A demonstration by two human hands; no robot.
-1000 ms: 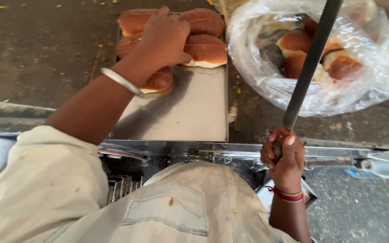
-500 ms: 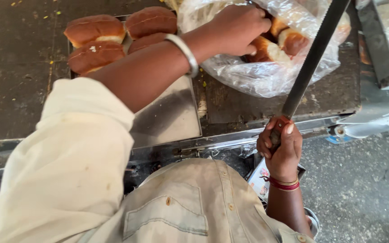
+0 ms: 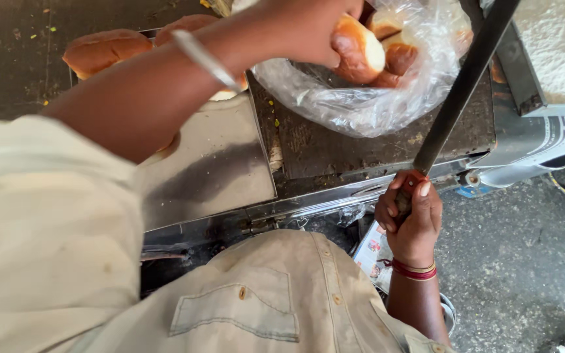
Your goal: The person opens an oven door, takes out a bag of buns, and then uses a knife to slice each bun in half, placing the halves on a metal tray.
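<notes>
Gripping a long dark knife [image 3: 460, 88] by its handle, right hand [image 3: 410, 219] is closed tight, low and near the body. Left hand [image 3: 308, 29] has moved off the buns on the steel tray [image 3: 214, 163] to the clear plastic bag [image 3: 361, 98] farther out, now closed around one bun [image 3: 359, 49] lifted from it.

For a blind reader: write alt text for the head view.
The left hand lifts a bun from a clear plastic bag of buns, while the right hand grips a long dark blade. More buns sit on a metal tray.
</notes>
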